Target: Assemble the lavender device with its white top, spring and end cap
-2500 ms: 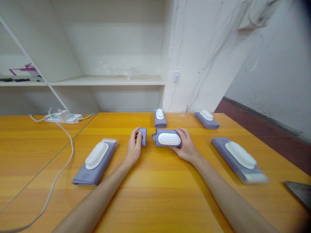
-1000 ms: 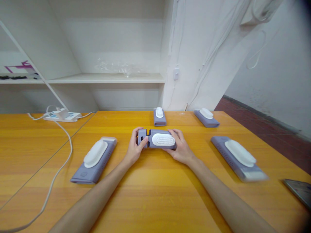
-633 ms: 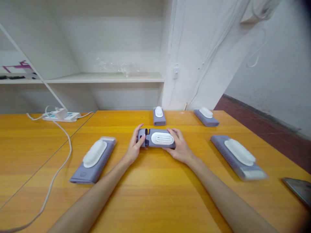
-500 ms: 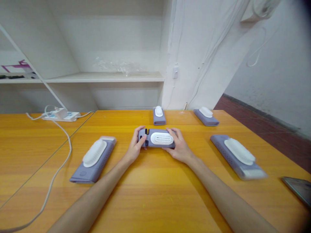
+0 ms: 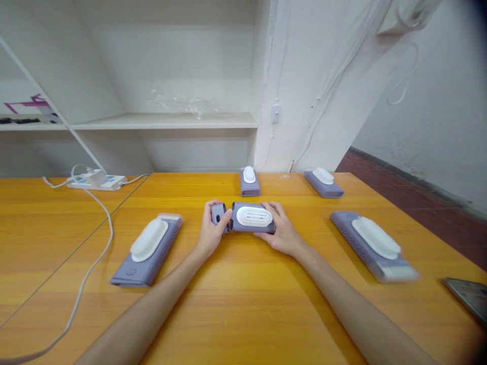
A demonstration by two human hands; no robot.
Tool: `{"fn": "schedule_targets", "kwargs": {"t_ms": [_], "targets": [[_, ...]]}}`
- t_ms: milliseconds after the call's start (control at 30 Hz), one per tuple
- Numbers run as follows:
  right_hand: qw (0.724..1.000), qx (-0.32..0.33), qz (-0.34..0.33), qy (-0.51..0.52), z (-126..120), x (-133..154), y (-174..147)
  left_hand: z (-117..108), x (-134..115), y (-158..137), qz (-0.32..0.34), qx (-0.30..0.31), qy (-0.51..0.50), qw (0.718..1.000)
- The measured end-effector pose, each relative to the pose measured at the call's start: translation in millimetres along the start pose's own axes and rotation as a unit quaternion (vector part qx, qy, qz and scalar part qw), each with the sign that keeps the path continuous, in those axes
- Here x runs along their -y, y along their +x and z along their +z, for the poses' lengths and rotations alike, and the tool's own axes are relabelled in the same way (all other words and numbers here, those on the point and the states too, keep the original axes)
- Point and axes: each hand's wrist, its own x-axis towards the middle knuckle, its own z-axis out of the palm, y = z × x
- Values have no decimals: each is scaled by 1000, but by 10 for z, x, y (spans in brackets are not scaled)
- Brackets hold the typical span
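Observation:
My right hand (image 5: 282, 228) grips the right end of a grey-purple box-shaped case (image 5: 234, 226), its fingers behind and thumb in front. A white oval brush (image 5: 254, 217) with bristles lies on the case's upper face. My left hand (image 5: 213, 230) is closed round a short grey-purple end piece (image 5: 218, 213) with a dark hole in it. A narrow gap shows between the end piece and the case, and the end piece is tilted. Whether the two touch low down, behind my left thumb, I cannot tell.
Similar cases with white brushes lie on the wooden table: one at left (image 5: 142, 258), one at right (image 5: 375, 246), two at the back (image 5: 250, 190) (image 5: 327, 187). A power strip (image 5: 97, 180) with a white cable (image 5: 108, 223) is at left, a phone-like slab (image 5: 466, 296) at right.
My left hand has shifted slightly left with the end piece, which has tilted, and the gap to the case has widened. My right hand and the case have hardly moved.

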Motion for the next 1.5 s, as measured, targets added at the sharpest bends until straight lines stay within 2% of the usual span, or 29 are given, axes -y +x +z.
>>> {"fn": "schedule_targets", "kwargs": {"t_ms": [167, 667, 1033, 1267, 1500], "targets": [[1000, 4, 0, -4, 2, 10, -5, -11, 27, 18, -26, -4, -24, 999], [1000, 14, -22, -14, -1, 72, -29, -10, -48, -42, 87, -5, 93, 992], [993, 28, -59, -94, -15, 164, -63, 7, -104, -68, 86, 24, 150, 985], [993, 20, -52, -101, 19, 215, -92, -21, -79, -86, 96, 36, 117, 988], [999, -10, -21, -25, 56, 200, -70, -11, 29, -26, 21, 20, 10, 1000]]}}
